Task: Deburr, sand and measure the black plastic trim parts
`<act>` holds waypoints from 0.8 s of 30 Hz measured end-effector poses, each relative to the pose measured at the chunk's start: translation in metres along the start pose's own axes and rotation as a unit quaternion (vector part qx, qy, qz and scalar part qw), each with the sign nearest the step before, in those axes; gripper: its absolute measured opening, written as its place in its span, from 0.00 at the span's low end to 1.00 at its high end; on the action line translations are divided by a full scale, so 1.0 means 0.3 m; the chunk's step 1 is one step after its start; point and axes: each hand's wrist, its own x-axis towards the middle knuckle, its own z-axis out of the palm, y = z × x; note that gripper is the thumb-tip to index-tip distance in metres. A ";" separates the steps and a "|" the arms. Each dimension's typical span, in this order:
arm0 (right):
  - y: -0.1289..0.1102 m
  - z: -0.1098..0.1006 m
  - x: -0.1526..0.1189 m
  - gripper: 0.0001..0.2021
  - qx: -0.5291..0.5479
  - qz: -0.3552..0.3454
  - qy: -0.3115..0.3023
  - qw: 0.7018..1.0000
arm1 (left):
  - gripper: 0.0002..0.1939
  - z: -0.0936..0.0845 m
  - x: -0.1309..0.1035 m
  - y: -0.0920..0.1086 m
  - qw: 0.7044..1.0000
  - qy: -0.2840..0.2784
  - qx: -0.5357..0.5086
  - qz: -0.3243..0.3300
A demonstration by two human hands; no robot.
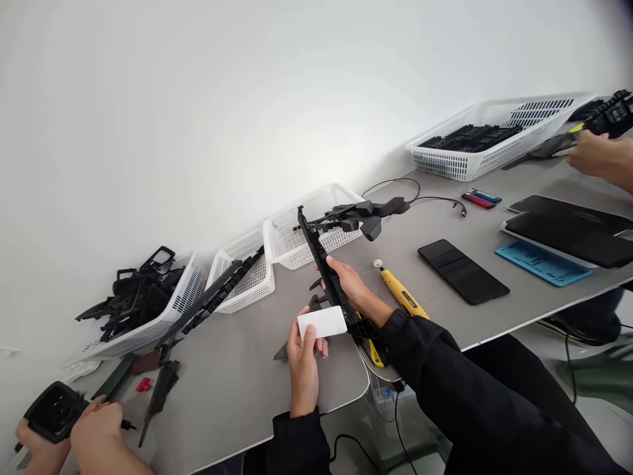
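Between the thumb and fingers of my left hand is a white rectangular pad, held flat near the lower end of a long black plastic trim piece. My right hand is closed around the middle of that trim piece, which slants away from me over the table. The pad overlaps the trim in view; I cannot tell if they touch. Right of my right hand lies a yellow rotary tool with a white tip. A yellow-handled tool is partly hidden under the trim and my right sleeve.
White baskets line the wall, one with dark parts across it. Two phones' worth of dark slabs and a blue tray lie right. Co-workers' hands hold black parts at far left and far right.
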 end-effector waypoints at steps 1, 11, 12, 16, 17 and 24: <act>0.004 0.001 0.001 0.28 -0.002 -0.004 0.001 1.000 | 0.40 0.005 -0.010 0.000 1.000 0.000 0.014 0.009; 0.028 0.002 0.018 0.28 0.002 -0.031 0.003 1.000 | 0.44 0.020 -0.014 0.003 0.992 0.054 0.090 0.073; 0.028 0.001 0.019 0.28 0.004 -0.032 0.004 0.999 | 0.43 0.017 -0.010 -0.001 0.992 0.057 0.088 0.075; 0.032 -0.002 0.022 0.28 0.011 -0.035 0.014 0.999 | 0.33 0.002 0.002 -0.015 0.993 0.050 0.083 0.060; 0.033 -0.003 0.023 0.28 0.014 -0.035 0.018 0.999 | 0.29 -0.001 0.002 -0.018 0.993 0.050 0.088 0.056; 0.045 -0.005 0.027 0.23 0.044 -0.023 0.020 0.999 | 0.26 0.000 0.000 -0.018 0.986 0.088 0.119 0.076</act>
